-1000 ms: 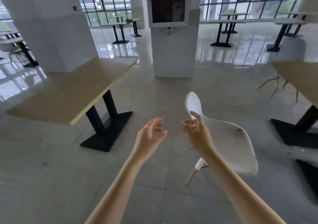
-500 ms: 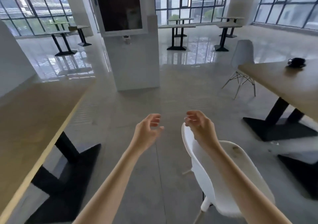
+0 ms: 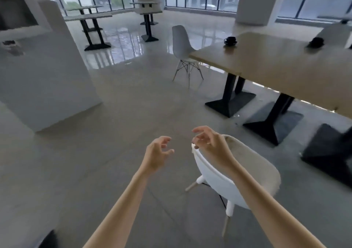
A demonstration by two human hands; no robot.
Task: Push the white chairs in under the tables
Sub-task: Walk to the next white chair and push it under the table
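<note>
A white shell chair (image 3: pixel 219 175) stands just below my hands, its backrest towards me and its seat facing the long wooden table (image 3: pixel 276 67) on the right. My right hand (image 3: pixel 209 143) hovers over the top edge of that backrest with the fingers curled and apart, holding nothing. My left hand (image 3: pixel 158 152) floats open to the left of the chair, not touching it. A second white chair (image 3: pixel 182 44) stands at the far end of the table, its seat partly under the tabletop.
Black table bases (image 3: pixel 230 103) sit on the floor right of the near chair. Two dark cups (image 3: pixel 230 40) rest on the tabletop. A large white pillar (image 3: pixel 47 80) rises at left. More tables (image 3: pixel 91 17) stand by the windows.
The view has swung right, bringing the long table and the far chair into sight. Both hands stay raised and empty, the right one over the chair's backrest.
</note>
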